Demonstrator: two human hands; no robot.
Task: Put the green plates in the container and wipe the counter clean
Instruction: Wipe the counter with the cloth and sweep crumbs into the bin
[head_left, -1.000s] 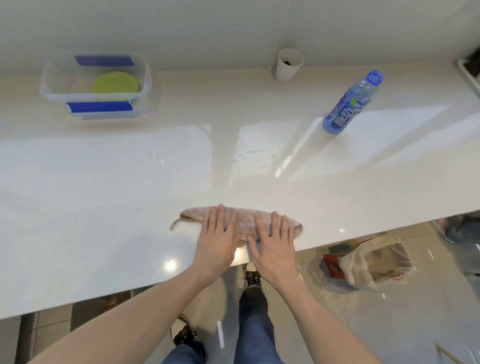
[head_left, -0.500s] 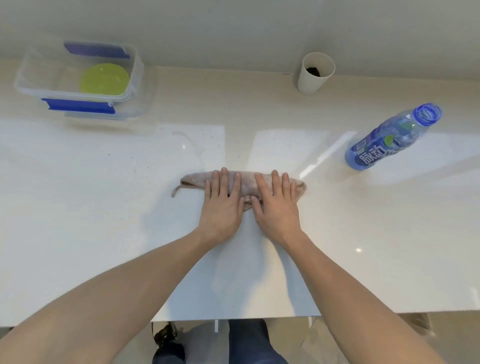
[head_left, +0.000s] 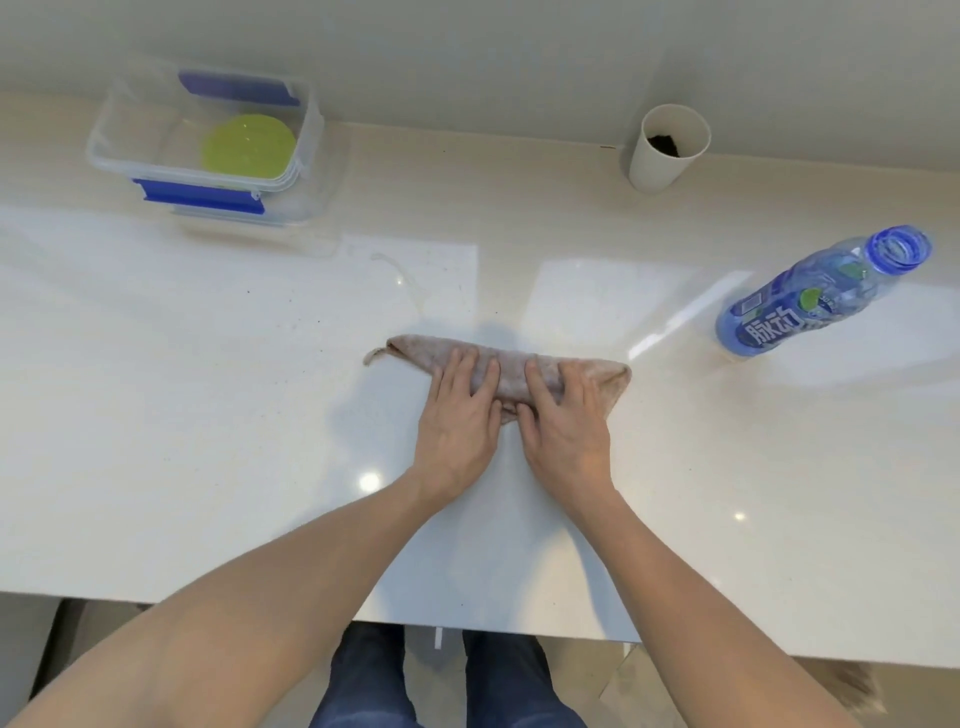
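The green plates (head_left: 248, 146) lie stacked inside the clear container (head_left: 208, 135) with blue clips, which stands well away from both hands, far beyond and to the left of the left hand (head_left: 460, 410); how many plates are in the stack is hard to tell from this angle. On the pale tabletop (head_left: 156, 415) a rolled brownish cloth (head_left: 504, 371) lies crosswise, and both hands rest flat on it, palms down and fingers spread, the left hand on its middle and the right hand (head_left: 563, 421) just beside it, towards the cloth's right end. Beyond and to the right of the right hand stands a blue bottle (head_left: 810, 296), uncapped, and farther back a white cup (head_left: 667, 148) near the wall.
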